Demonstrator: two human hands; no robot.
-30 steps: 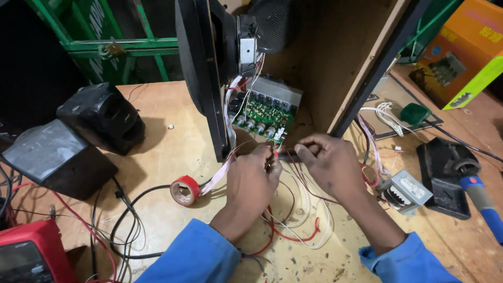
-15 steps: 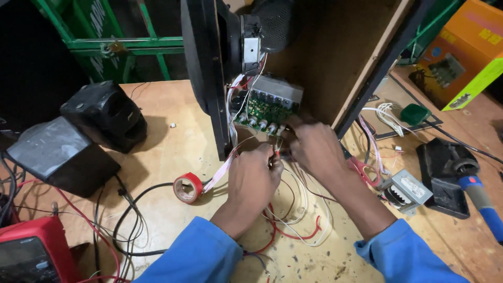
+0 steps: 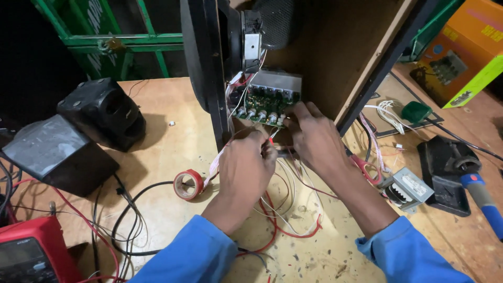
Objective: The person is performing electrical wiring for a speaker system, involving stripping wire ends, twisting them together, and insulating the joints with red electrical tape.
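Sleeves of blue cloth come up from the near edge, over a plywood table [image 3: 157,209] strewn with red and white wires [image 3: 283,220]. At the near left corner lies a red meter [image 3: 31,257]. The left hand [image 3: 243,170] is curled, its fingers pressed together around thin wires at the mouth of the cabinet; what exactly they pinch is hidden behind the knuckles. The right hand [image 3: 317,141] lies just beside it, fingertips reaching up to the lower edge of the circuit board [image 3: 264,102]; its grip faces away, so I cannot tell whether it is spread or pinching.

Left of the left hand, a roll of red tape [image 3: 187,184] rests on the table. To the right sit red-handled scissors [image 3: 367,167], a small transformer [image 3: 406,188] and a soldering iron with a blue handle [image 3: 484,202] on a black stand.

Farther off, the green board with its row of knobs stands inside the open wooden cabinet [image 3: 335,57], under a speaker [image 3: 209,57]. Two black speaker boxes [image 3: 78,131] sit at far left, an orange carton [image 3: 461,50] at far right.
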